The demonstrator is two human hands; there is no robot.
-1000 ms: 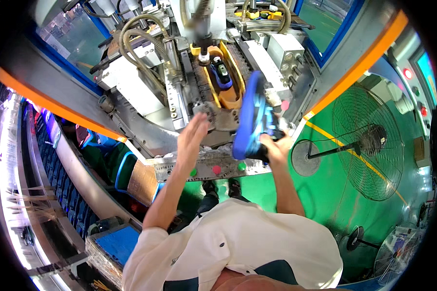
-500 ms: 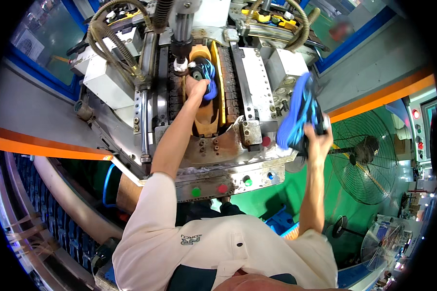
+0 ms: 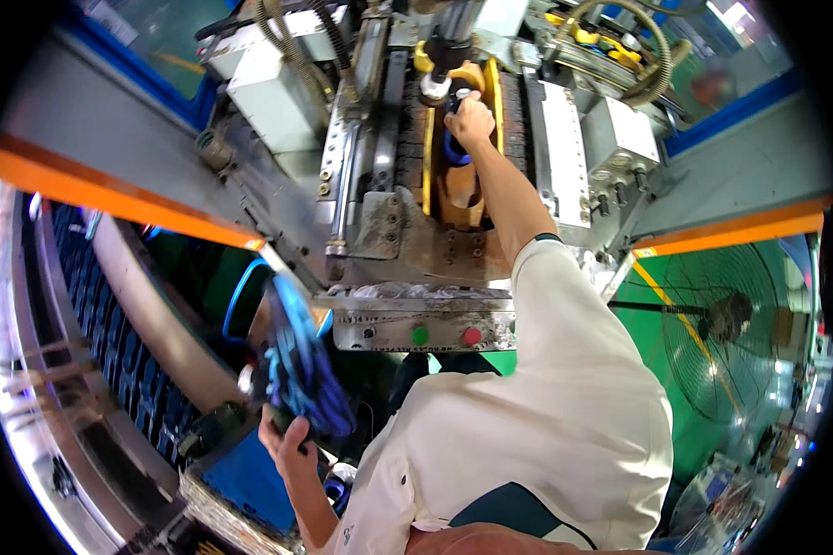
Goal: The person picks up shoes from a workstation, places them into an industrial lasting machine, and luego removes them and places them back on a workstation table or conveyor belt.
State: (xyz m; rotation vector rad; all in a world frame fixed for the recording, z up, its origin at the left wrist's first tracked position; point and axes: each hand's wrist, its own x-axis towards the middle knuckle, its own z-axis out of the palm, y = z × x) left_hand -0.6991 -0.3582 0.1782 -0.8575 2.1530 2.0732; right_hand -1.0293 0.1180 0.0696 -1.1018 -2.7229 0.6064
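At the lower left, my left hand (image 3: 292, 447) is closed on a black and blue sports shoe (image 3: 310, 375), its fingers at one end; motion smears the shoe. My right hand (image 3: 473, 120) reaches into the middle of a press machine, its fingers closed round the upper part of another dark shoe (image 3: 455, 148) with a blue sole. That shoe sits in the tan cradle (image 3: 457, 188), mostly hidden by the hand. Just left of my fingers hangs the press's vertical rod with a pale tip (image 3: 434, 89).
Yellow-edged pads (image 3: 498, 102) flank the cradle. A control panel (image 3: 389, 326) with coloured buttons fronts the machine. Orange-edged guards (image 3: 130, 205) stand at both sides. A conveyor (image 3: 139, 324) runs along the left, and a large caged fan (image 3: 722, 324) stands at the right.
My left hand has come out of the machine and down to the lower left, holding a shoe. My right hand has moved from the right side into the machine with a shoe. The view has turned left.
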